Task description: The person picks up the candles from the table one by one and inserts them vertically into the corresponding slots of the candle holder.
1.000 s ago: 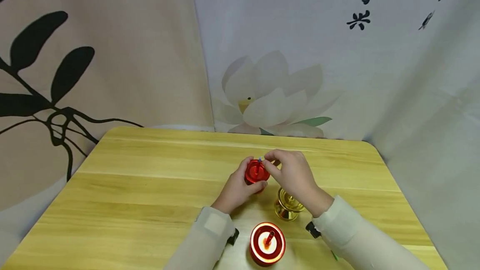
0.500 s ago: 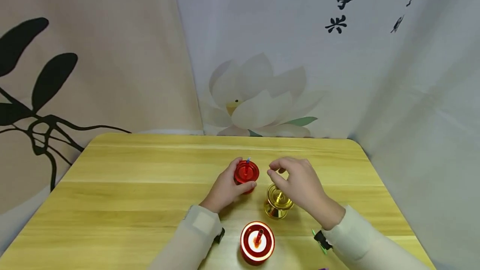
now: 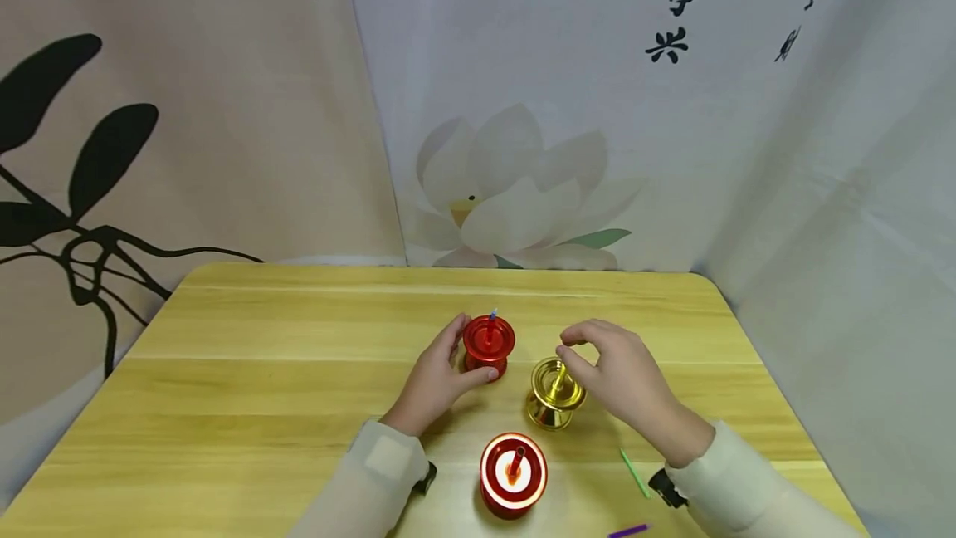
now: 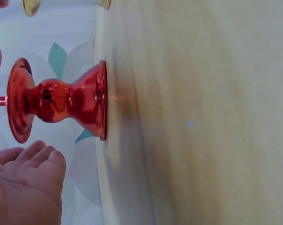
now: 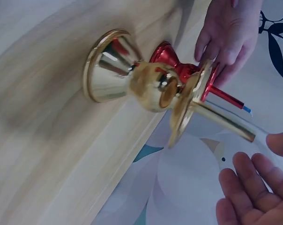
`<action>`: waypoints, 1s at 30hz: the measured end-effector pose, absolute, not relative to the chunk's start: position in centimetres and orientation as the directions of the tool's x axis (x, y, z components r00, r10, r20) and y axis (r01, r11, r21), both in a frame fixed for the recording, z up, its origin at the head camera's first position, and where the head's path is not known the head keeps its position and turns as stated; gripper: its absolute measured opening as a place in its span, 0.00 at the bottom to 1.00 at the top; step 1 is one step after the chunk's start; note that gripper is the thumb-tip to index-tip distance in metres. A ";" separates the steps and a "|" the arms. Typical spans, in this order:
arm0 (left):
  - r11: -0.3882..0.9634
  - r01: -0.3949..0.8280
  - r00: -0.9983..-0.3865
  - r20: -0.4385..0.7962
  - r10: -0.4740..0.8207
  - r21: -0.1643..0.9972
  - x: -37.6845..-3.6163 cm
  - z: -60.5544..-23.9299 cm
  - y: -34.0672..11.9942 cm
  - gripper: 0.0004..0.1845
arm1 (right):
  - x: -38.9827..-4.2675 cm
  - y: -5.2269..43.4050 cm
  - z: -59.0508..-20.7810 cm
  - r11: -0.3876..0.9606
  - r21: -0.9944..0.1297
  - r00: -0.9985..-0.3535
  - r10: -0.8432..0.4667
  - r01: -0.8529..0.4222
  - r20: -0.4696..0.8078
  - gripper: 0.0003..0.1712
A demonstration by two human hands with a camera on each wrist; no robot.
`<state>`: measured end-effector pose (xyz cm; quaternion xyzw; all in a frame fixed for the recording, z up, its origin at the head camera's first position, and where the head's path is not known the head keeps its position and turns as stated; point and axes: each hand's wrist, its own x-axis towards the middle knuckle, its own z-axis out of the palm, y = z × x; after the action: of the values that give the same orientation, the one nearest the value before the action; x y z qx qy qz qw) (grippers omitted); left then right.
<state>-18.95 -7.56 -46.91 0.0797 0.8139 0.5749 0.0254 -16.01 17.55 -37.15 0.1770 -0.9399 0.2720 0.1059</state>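
A red metallic candlestick point(image 3: 489, 339) stands upright on the table, a short blue tip point(image 3: 493, 315) showing at the top of its thin centre tube. My left hand point(image 3: 433, 376) is spread around its left side; in the left wrist view, a gap shows between the loose fingers point(image 4: 36, 161) and the red stem. A gold candlestick point(image 3: 556, 388) of the same shape stands just to the right. My right hand point(image 3: 623, 368) hovers by the top of its tube, fingers bent loosely, thumb and fingertips apart with nothing between them in the right wrist view.
Nearer the front stands a second red candlestick point(image 3: 513, 476), its dish glaring with light. A thin green stick point(image 3: 635, 471) and a purple stick point(image 3: 629, 530) lie on the wooden table point(image 3: 299, 405) at the right. A printed curtain point(image 3: 538, 106) hangs behind the table's back edge.
My right hand has moved away from the blue tip on the red candlestick, rightward to above the gold one. The fingers of my left hand have loosened from the red candlestick.
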 end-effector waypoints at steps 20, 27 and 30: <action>0.334 0.092 -0.983 0.033 0.178 0.938 -13.7 -44.9 -10.6 0.49 | -13.4 22.1 -39.5 0.836 -0.481 -0.963 -0.252 -0.266 0.094 0.01; 0.331 0.057 -0.984 -0.003 0.178 0.942 -12.7 -45.4 -10.8 0.45 | -12.5 23.3 -40.3 0.846 -0.495 -0.965 -0.257 -0.196 -0.056 0.03; 0.324 0.055 -0.984 -0.004 0.178 0.945 -12.4 -45.8 -10.8 0.44 | -12.1 23.8 -40.9 0.854 -0.486 -0.957 -0.268 -0.184 -0.108 0.04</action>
<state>-12.39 -10.81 -45.81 0.0718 0.8117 0.5771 0.0532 -12.14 23.79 -40.86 0.1180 -0.9590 0.2431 -0.0861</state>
